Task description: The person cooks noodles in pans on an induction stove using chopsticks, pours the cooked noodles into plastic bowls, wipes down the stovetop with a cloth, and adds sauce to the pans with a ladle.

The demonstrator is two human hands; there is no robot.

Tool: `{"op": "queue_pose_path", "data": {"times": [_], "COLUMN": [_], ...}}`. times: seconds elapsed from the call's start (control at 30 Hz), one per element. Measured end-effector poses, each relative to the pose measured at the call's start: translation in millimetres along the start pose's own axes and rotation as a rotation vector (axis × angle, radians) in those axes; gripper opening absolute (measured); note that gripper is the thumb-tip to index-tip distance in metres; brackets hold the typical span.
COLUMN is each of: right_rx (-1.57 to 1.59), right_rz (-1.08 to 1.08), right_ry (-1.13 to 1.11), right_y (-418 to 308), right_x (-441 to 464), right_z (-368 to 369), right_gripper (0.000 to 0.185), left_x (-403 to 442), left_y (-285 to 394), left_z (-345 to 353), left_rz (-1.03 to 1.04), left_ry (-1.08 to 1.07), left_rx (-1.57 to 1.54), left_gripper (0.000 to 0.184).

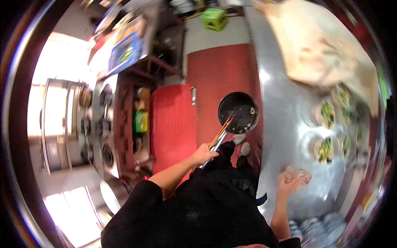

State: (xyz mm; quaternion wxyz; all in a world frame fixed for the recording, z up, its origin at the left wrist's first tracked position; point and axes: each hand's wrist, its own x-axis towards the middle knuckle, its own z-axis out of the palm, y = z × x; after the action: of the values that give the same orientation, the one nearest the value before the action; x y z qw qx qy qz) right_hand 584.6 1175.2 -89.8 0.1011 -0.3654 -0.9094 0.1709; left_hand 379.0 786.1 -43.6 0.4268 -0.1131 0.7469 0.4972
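My left hand (203, 155) is closed around the metal handle of a black pan (228, 106) and a pair of brown chopsticks (223, 130). The chopsticks' tips reach into the pan, where a few small pale bits and a ring-shaped piece lie. The pan hangs over the red floor, beside the counter's edge. Over the steel counter, my right hand (288, 185) is closed on a crumpled, pinkish-grey cloth (304, 177). Forward and right of that hand stand several bowls (316, 151) with chopped greens.
The steel counter (277, 120) runs along my right, with a large beige sheet (308, 45) at its far end. Stacked dishes (316, 229) are near my right elbow. On the left are stove burners (107, 155) and a blue crate (124, 53). A green stool (214, 19) stands ahead.
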Motion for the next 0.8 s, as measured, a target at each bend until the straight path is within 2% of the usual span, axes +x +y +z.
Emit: {"op": "queue_pose_path", "data": {"times": [0.03,0.1,0.27,0.37,0.43,0.5,0.57,0.6,0.67,0.7,0.77,0.8], "right_rx": [-0.035,-0.019,0.121,0.189,-0.041,0.058,-0.092,-0.224,-0.374,-0.398,-0.485,-0.456], "right_rz": [-0.201,-0.368,-0.623,-0.791,-0.754,-0.781,-1.185,-1.015,-0.796,-0.770,-0.452,-0.543], "right_ry": [-0.016,-0.122,-0.174,-0.192,-0.356,-0.206,0.262,-0.020,-0.225,-0.157,-0.460,-0.599], "right_y": [-12.7,-40.4,-111.7,-124.5,-141.5,-127.3,-162.1,-176.3,-170.3,-159.3,-195.2,-186.9], "right_x": [7.0,28.8,74.3,102.3,111.7,114.2,114.9,110.2,101.8,104.6,78.9,80.0], "right_z": [14.0,39.9,90.8,111.5,114.3,126.8,121.8,113.1,119.3,131.0,125.0,143.4], "right_gripper": [0.048,0.047,0.044,0.046,0.048,0.048,0.027,0.036,0.050,0.051,0.045,0.040], "left_x": [-15.1,-44.7,-115.5,-128.8,-153.6,-174.3,-182.9,-183.6,-193.2,-201.5,-212.1,-218.8], "left_y": [-21.8,-61.6,-126.0,-217.3,-247.6,-280.3,-332.5,-352.9,-374.5,-383.4,-399.4,-406.3], "left_z": [-9.8,-25.4,-23.8,-14.9,-15.8,-16.8,-13.6,-17.1,-34.8,-46.5,-87.2,-106.4], "left_rz": [0.000,-0.056,-0.219,-0.288,-0.318,-0.436,-0.431,-0.429,-0.440,-0.468,-0.480,-0.459], "left_ry": [0.064,0.237,0.635,0.748,0.800,0.941,0.998,1.037,1.057,1.062,1.074,1.068], "left_rx": [-0.052,-0.055,-0.389,-0.643,-0.796,-0.607,-0.769,-0.896,-0.978,-1.045,-1.084,-1.112], "left_gripper": [0.028,0.026,0.020,0.020,0.019,0.018,0.018,0.018,0.017,0.017,0.017,0.016]}}
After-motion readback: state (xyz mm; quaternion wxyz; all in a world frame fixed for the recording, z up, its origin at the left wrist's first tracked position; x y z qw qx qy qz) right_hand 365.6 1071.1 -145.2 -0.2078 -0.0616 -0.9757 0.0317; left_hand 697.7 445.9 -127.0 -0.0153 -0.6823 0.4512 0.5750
